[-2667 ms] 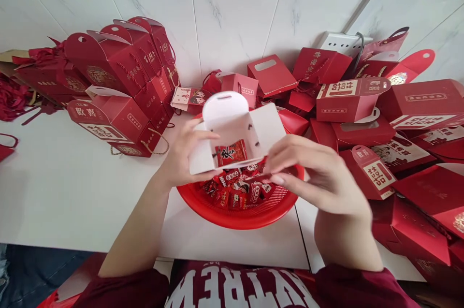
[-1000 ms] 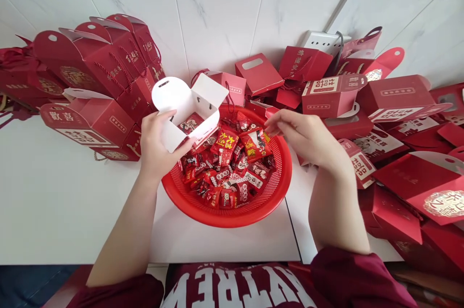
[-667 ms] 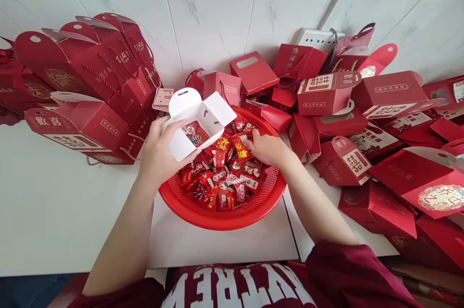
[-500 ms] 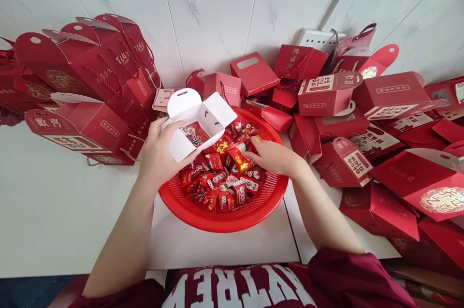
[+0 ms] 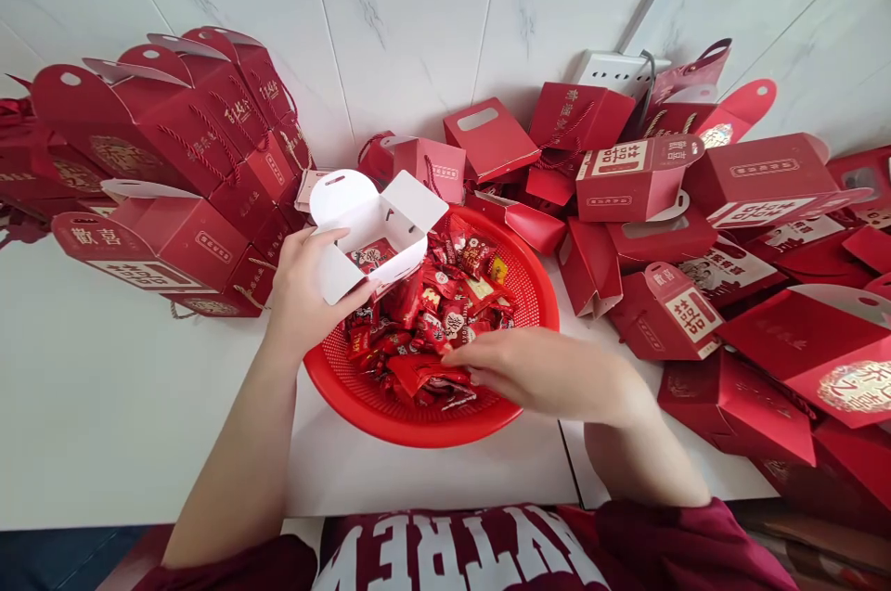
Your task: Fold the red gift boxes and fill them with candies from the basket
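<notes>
My left hand grips a small white-lined gift box by its near left side, with the flaps folded out. A red wrapped packet lies inside this box. Below and to the right of it is a red plastic basket of wrapped candies, mostly red. Low over the basket's right half, my right hand reaches in with its fingers together among the candies. The fingertips touch a red wrapper, but motion blur hides what is between them.
Red gift boxes with rope handles stand stacked at the left. More red boxes lie piled along the right and back. A white power strip sits against the marble-patterned wall. The white table runs underneath.
My right hand has moved from the basket's upper right toward its near side, and candies there have shifted. The red-gold packet is no longer visible in it. The box has moved slightly left.
</notes>
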Demonstrator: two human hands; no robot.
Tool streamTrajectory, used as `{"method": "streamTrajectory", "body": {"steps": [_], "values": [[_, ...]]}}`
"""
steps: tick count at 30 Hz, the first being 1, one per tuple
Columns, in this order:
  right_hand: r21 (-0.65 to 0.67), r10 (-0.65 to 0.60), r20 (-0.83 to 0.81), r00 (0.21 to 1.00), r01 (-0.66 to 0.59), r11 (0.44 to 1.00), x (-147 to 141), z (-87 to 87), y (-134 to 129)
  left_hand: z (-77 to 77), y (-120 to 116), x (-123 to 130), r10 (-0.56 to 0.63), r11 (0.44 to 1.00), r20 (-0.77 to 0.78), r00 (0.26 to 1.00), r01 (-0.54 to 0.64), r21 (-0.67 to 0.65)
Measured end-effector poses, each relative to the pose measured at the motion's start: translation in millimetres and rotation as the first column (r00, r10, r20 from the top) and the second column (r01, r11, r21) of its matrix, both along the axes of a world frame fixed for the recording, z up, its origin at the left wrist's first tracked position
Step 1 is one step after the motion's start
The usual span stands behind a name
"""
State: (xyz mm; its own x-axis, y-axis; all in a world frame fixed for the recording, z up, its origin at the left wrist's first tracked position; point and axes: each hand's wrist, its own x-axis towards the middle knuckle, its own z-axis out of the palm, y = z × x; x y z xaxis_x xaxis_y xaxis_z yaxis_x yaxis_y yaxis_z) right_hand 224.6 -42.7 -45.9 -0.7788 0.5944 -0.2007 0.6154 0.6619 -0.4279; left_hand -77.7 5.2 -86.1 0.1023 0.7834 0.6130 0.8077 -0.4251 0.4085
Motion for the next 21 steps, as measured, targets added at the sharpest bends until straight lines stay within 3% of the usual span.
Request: {"method": "streamTrajectory", "body": {"steps": [3, 6, 9, 11, 15, 18, 21], "values": [[0.106, -0.234, 0.027, 0.972, 0.23, 0.967, 16.1, 12.2, 25.1, 1.3, -2.1, 1.3, -0.011, 0.997, -0.017, 1.0, 0.013, 0.081], [0.22, -0.498, 0.078, 0.864, 0.472, 0.854, 21.3, 19.2, 58.1, 2.4, -4.0, 2.4, -0.059, 0.988, -0.071, 0.996, 0.069, 0.14], [0.272, -0.627, 0.128, 0.768, 0.581, 0.767, 16.8, 20.1, 90.6, 2.2, -4.2, 1.8, -0.075, 0.981, -0.097, 0.993, 0.09, 0.17], [0.273, -0.631, 0.175, 0.756, 0.578, 0.769, 10.4, 14.6, 109.0, 1.9, -3.7, 1.0, -0.058, 0.979, -0.096, 0.994, 0.075, 0.187], [0.163, -0.556, 0.297, 0.776, 0.533, 0.831, -2.0, -7.6, 133.0, 2.8, -3.8, 0.8, -0.059, 0.98, -0.097, 0.994, 0.076, 0.182], [0.106, -0.498, 0.345, 0.795, 0.494, 0.863, -4.1, -23.0, 137.9, 4.1, -5.0, 2.0, -0.072, 0.983, -0.097, 0.993, 0.087, 0.162], [0.132, -0.49, 0.343, 0.802, 0.475, 0.87, 0.2, -32.1, 134.7, 3.9, -5.5, 2.6, -0.078, 0.984, -0.099, 0.992, 0.092, 0.151]]}}
